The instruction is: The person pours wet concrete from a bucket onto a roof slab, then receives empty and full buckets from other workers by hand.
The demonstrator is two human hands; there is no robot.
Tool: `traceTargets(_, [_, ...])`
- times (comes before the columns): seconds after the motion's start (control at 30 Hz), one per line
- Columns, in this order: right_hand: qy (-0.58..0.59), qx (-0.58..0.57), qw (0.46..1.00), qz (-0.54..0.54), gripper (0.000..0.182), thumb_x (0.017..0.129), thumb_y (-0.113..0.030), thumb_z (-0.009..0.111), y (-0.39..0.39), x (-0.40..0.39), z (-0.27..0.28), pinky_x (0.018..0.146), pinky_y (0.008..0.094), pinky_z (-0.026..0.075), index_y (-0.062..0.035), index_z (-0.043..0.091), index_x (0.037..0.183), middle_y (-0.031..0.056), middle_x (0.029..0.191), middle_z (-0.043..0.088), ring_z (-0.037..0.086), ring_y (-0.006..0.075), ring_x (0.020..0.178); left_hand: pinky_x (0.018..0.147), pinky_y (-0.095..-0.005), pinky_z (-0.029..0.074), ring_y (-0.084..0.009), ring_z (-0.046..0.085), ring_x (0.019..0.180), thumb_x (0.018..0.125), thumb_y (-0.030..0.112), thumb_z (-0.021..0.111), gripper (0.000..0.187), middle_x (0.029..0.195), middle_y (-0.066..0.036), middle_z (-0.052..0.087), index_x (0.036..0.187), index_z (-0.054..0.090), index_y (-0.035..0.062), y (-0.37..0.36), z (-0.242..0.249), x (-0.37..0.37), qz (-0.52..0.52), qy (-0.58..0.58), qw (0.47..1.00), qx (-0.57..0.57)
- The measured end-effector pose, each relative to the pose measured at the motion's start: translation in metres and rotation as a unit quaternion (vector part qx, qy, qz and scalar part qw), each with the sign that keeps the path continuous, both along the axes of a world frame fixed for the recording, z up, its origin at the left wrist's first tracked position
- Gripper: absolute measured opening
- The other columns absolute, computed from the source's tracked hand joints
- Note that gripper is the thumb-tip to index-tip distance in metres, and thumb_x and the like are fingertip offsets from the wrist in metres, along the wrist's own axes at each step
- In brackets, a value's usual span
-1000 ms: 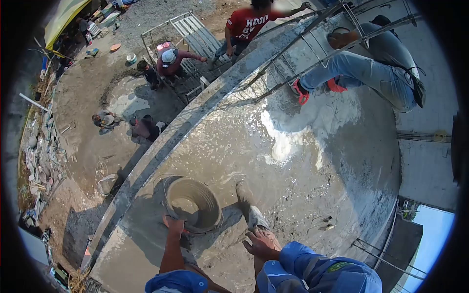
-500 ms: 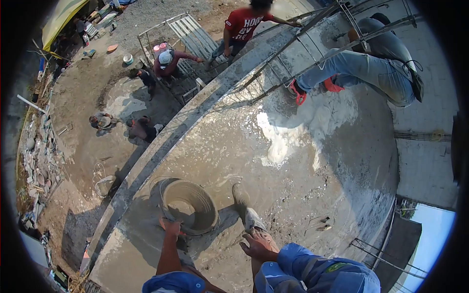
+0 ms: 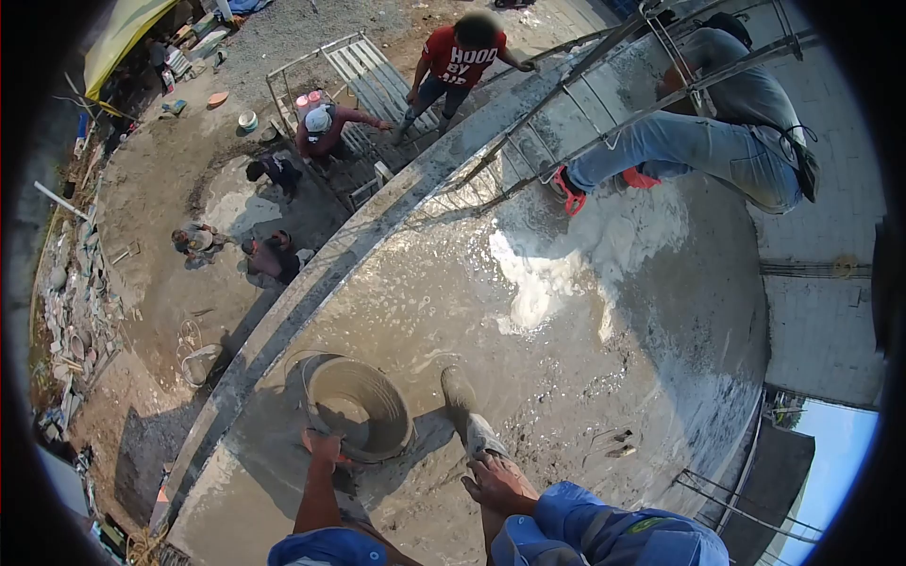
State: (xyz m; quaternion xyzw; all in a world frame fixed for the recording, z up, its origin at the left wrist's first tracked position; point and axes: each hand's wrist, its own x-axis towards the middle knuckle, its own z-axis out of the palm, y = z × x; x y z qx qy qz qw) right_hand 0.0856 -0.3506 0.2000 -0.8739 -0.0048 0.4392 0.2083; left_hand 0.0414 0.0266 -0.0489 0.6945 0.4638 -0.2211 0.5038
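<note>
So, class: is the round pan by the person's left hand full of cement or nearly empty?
Nearly empty. The pan shows its bare ribbed inner wall down to the bottom, with only a shadowed patch there. The left hand grips its near rim.

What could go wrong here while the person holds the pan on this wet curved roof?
1. The left hand grips only the near rim of the concrete pan, which sits on the sloping wet surface close to the edge; it might slide or tip toward the people below.
2. The boot stands on slick wet concrete, so a slip seems possible.
3. The right hand rests on the knee and holds nothing for support.
</note>
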Motion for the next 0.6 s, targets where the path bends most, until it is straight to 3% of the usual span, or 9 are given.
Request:
traceTargets(0.03, [-0.001, 0.003, 1.0, 0.003, 0.046, 0.091, -0.041, 0.055, 0.0, 0.004, 0.003, 0.107, 0.0506, 0.032, -0.0098, 0.054, 0.124, 0.0188, 0.136, 0.046, 0.04, 0.0413, 0.129, 0.067, -0.0448, 0.059, -0.0323, 0.056, 0.105, 0.071, 0.005, 0.072, 0.076, 0.124, -0.016, 0.047, 0.135, 0.029, 0.0048, 0.002, -0.011, -0.006, 0.003, -0.001, 1.0, 0.003])
traceTargets(0.1, [0.012, -0.004, 1.0, -0.024, 0.048, 0.09, -0.042, 0.056, 0.0, 0.01, 0.007, 0.106, 0.0516, 0.033, -0.0097, 0.053, 0.125, 0.021, 0.134, 0.047, 0.042, 0.0419, 0.126, 0.055, -0.0496, 0.06, -0.0375, 0.057, 0.103, 0.072, 0.006, 0.071, 0.077, 0.124, -0.018, 0.046, 0.136, 0.027, 0.0082, 0.003, -0.024, -0.011, 0.022, 0.058, 0.998, -0.001])
traceTargets(0.2, [0.064, -0.051, 0.996, -0.023, 0.052, 0.087, -0.044, 0.06, -0.003, 0.018, 0.008, 0.104, 0.0497, 0.036, -0.0095, 0.053, 0.125, 0.023, 0.13, 0.048, 0.045, 0.0417, 0.122, 0.055, -0.0526, 0.06, -0.0409, 0.057, 0.104, 0.073, 0.006, 0.07, 0.081, 0.125, -0.019, 0.045, 0.138, 0.023, 0.0107, -0.015, 0.056, 0.045, 0.092, 0.116, 0.986, -0.077])
traceTargets(0.33, [-0.03, -0.04, 0.991, -0.123, 0.052, 0.083, -0.04, 0.066, -0.025, 0.032, -0.035, 0.098, 0.0438, 0.043, -0.0078, 0.055, 0.123, 0.023, 0.125, 0.052, 0.05, 0.0405, 0.117, 0.055, -0.0545, 0.06, -0.0421, 0.057, 0.105, 0.073, 0.007, 0.071, 0.086, 0.124, -0.02, 0.046, 0.141, 0.019, 0.0135, -0.017, 0.075, 0.059, 0.104, 0.17, 0.978, -0.062])
traceTargets(0.47, [-0.247, -0.01, 0.938, -0.245, 0.04, 0.084, -0.026, 0.067, -0.058, 0.11, -0.107, 0.091, 0.0433, 0.046, -0.0044, 0.058, 0.116, 0.0202, 0.115, 0.058, 0.057, 0.0363, 0.105, 0.067, -0.0479, 0.06, -0.0351, 0.057, 0.105, 0.071, 0.005, 0.071, 0.084, 0.124, -0.018, 0.047, 0.14, 0.022, 0.0053, -0.013, 0.07, 0.054, 0.11, 0.121, 0.982, -0.092])
traceTargets(0.53, [-0.248, -0.023, 0.917, -0.313, 0.037, 0.086, -0.024, 0.067, -0.069, 0.17, -0.112, 0.089, 0.0421, 0.046, -0.0029, 0.059, 0.114, 0.0191, 0.112, 0.06, 0.058, 0.0329, 0.104, 0.069, -0.0458, 0.06, -0.034, 0.056, 0.105, 0.069, 0.002, 0.072, 0.084, 0.127, -0.018, 0.046, 0.138, 0.024, 0.0014, -0.014, 0.071, 0.054, 0.114, 0.101, 0.985, -0.079])
traceTargets(0.6, [-0.307, -0.02, 0.901, -0.306, 0.036, 0.086, -0.024, 0.066, -0.09, 0.22, -0.125, 0.088, 0.0416, 0.047, -0.0021, 0.058, 0.114, 0.0187, 0.111, 0.06, 0.058, 0.0315, 0.103, 0.089, -0.0432, 0.052, -0.0337, 0.053, 0.111, 0.07, 0.003, 0.071, 0.083, 0.132, -0.02, 0.044, 0.138, 0.024, -0.0015, -0.004, 0.056, 0.04, 0.099, 0.092, 0.988, -0.078])
